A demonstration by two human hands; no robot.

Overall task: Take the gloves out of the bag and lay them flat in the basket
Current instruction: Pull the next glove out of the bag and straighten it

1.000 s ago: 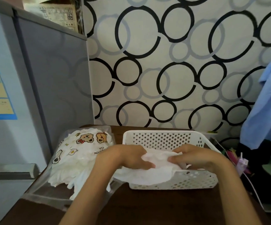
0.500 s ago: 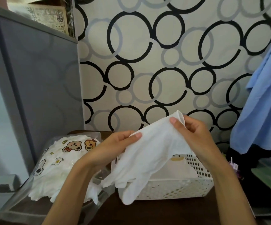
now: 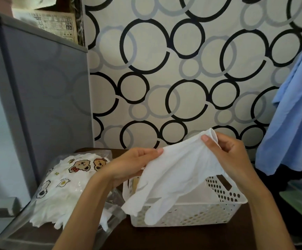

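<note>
Up above the basket (image 3: pixel 186 216), I had one white glove (image 3: pixel 175 174) stretched between both hands. My left hand (image 3: pixel 130 166) pinched its left edge between thumb and curled fingers, and my right hand (image 3: pixel 227 156) pinched the cuff end, held higher, with the thumb pressed on the front of the fabric and the other fingers curled behind it. The glove hung slanting down to the left, its fingers drooping over the near wall of the white perforated basket without lying inside it. I could not tell whether anything already lay in the basket, since the glove hid most of its floor. Just to the left of the basket, the clear bag (image 3: pixel 59 192) printed with cartoon bears lay on the dark table (image 3: pixel 164 237), a heap of white gloves spilling from its open end. Blue cloth (image 3: pixel 296 114) hung at the right edge, against circle-patterned wallpaper (image 3: pixel 164 69).
</note>
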